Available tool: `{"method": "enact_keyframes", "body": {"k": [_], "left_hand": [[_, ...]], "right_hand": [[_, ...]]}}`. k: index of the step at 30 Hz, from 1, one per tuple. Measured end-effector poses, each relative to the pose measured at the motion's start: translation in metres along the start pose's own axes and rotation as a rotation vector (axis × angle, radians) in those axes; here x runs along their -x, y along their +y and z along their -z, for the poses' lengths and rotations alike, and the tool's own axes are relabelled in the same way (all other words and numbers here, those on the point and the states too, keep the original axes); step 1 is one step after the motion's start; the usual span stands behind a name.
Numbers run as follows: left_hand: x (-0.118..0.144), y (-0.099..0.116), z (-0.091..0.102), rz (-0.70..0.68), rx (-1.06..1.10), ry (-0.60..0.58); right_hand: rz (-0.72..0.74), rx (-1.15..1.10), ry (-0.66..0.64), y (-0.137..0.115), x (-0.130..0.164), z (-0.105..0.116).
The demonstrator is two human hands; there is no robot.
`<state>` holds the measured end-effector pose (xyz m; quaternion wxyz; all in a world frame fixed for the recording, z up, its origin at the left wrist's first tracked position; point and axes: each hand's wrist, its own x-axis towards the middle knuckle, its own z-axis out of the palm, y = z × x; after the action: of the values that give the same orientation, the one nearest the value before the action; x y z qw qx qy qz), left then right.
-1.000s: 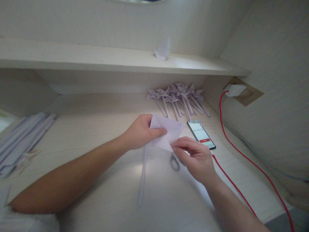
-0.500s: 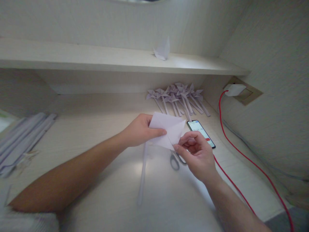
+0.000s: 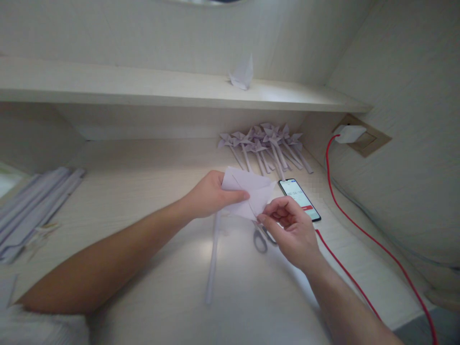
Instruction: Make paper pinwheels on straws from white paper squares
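Pinched between thumb and fingers, your left hand (image 3: 210,195) holds a folded white paper square (image 3: 247,192) just above the desk (image 3: 143,191), while your right hand (image 3: 291,232) nips its lower corner between thumb and forefinger. Keeping the left grip firm and the edges aligned should give a clean crease. Directly below the paper lie grey-handled scissors (image 3: 261,236) and a long white paper strip (image 3: 212,261). Just right of your right hand rests a black smartphone (image 3: 299,199) with a red charging cable (image 3: 362,235). Beyond the paper lies a cluster of finished paper pinwheels (image 3: 266,146). Above it, a pale wooden shelf (image 3: 143,88) carries one folded paper piece (image 3: 242,73).
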<state>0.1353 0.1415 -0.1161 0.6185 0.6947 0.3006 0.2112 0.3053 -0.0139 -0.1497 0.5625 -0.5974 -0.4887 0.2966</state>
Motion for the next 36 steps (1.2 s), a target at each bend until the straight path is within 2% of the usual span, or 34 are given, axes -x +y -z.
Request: {"method": "enact_keyframes", "body": {"k": [3,6,9,13,15,18,20,22,26,30,36], "left_hand": [[-0.003,-0.003,0.003,-0.007,0.012,0.091],[-0.008,-0.008,0.008,0.012,0.047,0.172],[-0.013,-0.012,0.011,0.055,0.120,0.182],[-0.016,-0.013,0.011,0.085,0.261,0.168],[-0.016,-0.011,0.012,0.097,0.318,0.161],[-0.015,-0.005,0.015,0.080,0.372,0.151],[-0.013,0.000,0.019,0.062,0.384,0.147],[-0.010,0.006,0.022,0.050,0.374,0.148],[-0.003,0.018,0.027,0.020,0.348,0.160],[0.002,0.026,0.032,-0.028,0.360,0.157],[0.006,0.032,0.037,-0.056,0.332,0.173]], "right_hand": [[-0.034,0.176,-0.050,-0.001,-0.005,0.012],[-0.154,0.615,-0.274,-0.003,-0.010,0.025],[-0.335,0.964,-0.406,-0.005,-0.010,0.026],[-0.381,1.069,-0.462,-0.012,-0.007,0.017],[-0.379,1.084,-0.437,-0.014,-0.008,0.014],[-0.375,0.998,-0.373,-0.007,-0.011,0.019],[-0.372,0.790,-0.377,0.003,-0.014,0.025],[-0.450,0.533,-0.392,0.016,-0.018,0.030],[-0.529,0.354,-0.404,0.033,-0.023,0.034],[-0.585,0.209,-0.436,0.027,-0.024,0.030],[-0.433,-0.108,-0.346,0.007,-0.017,0.024]]}}
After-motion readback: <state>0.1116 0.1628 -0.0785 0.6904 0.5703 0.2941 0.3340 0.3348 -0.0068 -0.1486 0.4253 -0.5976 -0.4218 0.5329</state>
